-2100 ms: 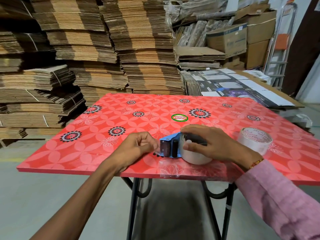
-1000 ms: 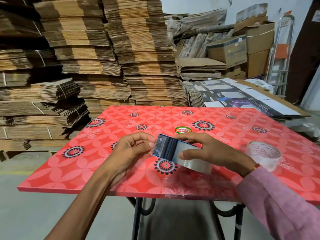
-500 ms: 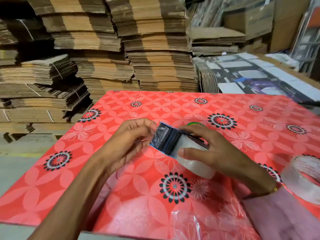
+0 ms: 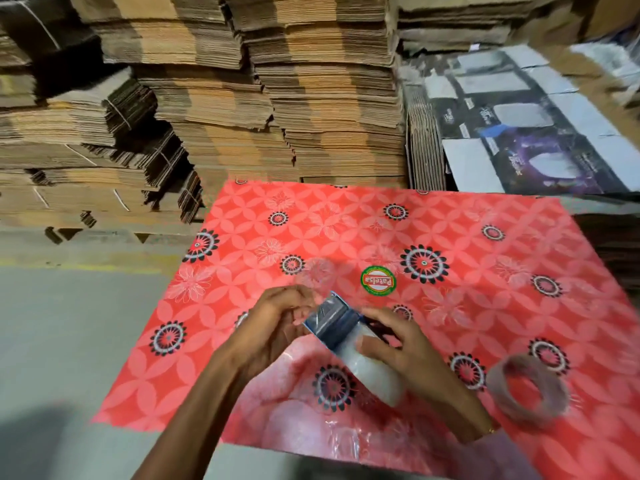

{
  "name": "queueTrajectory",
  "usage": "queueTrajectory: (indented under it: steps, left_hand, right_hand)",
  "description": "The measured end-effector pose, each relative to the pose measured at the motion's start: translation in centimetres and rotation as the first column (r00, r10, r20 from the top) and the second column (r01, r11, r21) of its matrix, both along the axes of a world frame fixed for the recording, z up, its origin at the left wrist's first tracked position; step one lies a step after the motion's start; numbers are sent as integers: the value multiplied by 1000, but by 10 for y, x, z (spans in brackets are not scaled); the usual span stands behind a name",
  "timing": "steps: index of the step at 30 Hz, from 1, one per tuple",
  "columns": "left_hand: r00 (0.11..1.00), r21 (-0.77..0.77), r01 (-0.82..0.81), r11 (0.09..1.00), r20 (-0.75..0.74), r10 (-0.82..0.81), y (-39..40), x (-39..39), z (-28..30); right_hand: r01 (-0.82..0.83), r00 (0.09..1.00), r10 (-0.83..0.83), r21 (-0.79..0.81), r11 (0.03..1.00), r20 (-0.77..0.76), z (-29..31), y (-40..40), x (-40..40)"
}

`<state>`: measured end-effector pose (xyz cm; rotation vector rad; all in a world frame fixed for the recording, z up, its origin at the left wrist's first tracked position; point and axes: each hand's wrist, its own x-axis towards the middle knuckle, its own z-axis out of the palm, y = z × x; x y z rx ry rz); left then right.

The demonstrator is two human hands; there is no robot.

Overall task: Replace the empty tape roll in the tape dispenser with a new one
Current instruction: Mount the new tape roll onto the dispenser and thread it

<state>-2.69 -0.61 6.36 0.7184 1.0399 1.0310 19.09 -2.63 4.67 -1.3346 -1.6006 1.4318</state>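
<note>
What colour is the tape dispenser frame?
Blue, seen in the head view: the tape dispenser.

One head-worn view looks forward and down, close over the red table [image 4: 450, 216].

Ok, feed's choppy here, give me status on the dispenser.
Right hand grips dispenser, fresh roll mounted. Left hand pinching at its front end. Empty core lies aside; nothing blocking.
</note>
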Motion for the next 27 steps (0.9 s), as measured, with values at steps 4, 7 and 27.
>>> queueTrajectory:
  steps: [4, 7, 27]
  left_hand:
    - [999, -1, 45, 999, -4, -45, -13, 4, 25]
    - [996, 18, 63, 998, 65, -65, -19, 7, 41]
    - [999, 18, -45, 999, 12, 45, -36, 25, 103]
  right_hand:
    - [3, 993, -14, -96, 995, -118, 19, -11, 10]
    - [-17, 967, -34, -200, 980, -251, 36, -18, 15]
    - [-65, 975, 23, -185, 981, -222, 89, -29, 30]
